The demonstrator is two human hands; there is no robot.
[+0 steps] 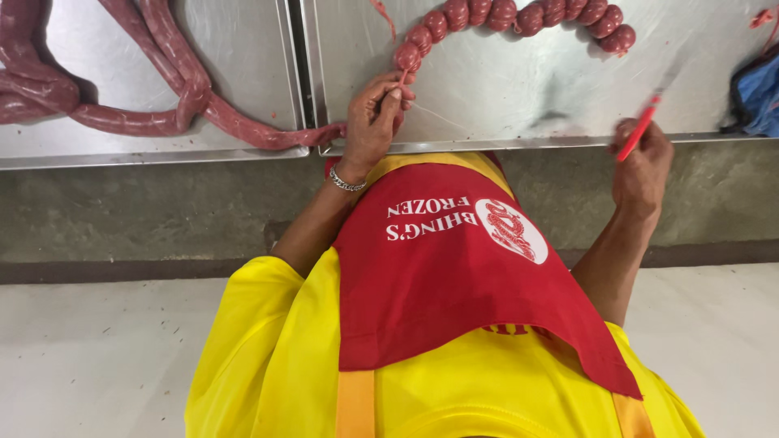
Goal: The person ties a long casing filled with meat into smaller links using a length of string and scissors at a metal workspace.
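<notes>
The left hand (372,122) pinches the end of a chain of tied sausage links (519,18) curving along the far part of the steel table (503,89). The right hand (643,162), fingers closed, grips a red string (638,130) at the table's near edge. An untied sausage coil (154,97) lies to the left.

Even, fairly bright daylight fills the head view, and the steel table (519,105) beyond the left hand (372,122) returns a soft, hazy sheen rather than hard glare. A dark smudge of shadow lies on the metal between the two hands. The right hand (643,166) and its red tool (639,128) show slight motion blur.
</notes>
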